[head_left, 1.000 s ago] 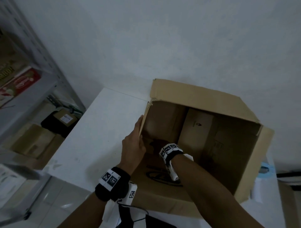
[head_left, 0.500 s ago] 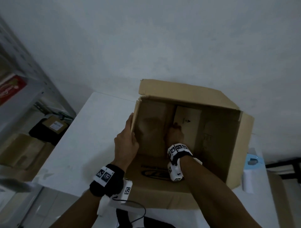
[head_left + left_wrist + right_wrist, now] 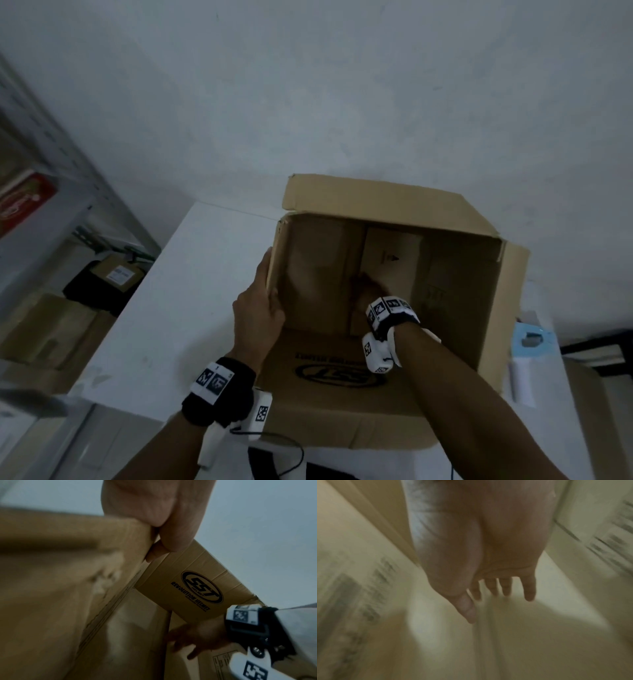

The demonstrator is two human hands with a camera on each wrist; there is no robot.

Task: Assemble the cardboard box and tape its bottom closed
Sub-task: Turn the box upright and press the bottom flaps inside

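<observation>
- Here the cardboard box (image 3: pixel 394 308) lies on its side on the white table (image 3: pixel 178 291), its open mouth facing the camera and its far flaps folded in at the back.
- The left hand (image 3: pixel 260 308) grips the box's left wall edge, thumb inside and fingers wrapped round the outside; the left wrist view shows the fingers (image 3: pixel 171 539) curled over that edge.
- The right hand (image 3: pixel 368 291) is deep inside the box, fingers (image 3: pixel 529 588) straight and spread, holding nothing, against or just short of an inner flap (image 3: pixel 394 260); blur hides whether they touch.
- The box's upper flap (image 3: pixel 370 202) stands near the grey wall (image 3: pixel 342 85); the right flap (image 3: pixel 510 308) sticks out towards a blue tape dispenser (image 3: pixel 529 339) just beside it.
- Open tabletop lies to the left of the box; a metal shelf (image 3: pixel 51 171) with cartons stands beyond the table's left edge.
- Compared with a second ago, the right hand has gone further in, from the lower left corner to the back flap.
- The left hand keeps its hold on the same edge.
</observation>
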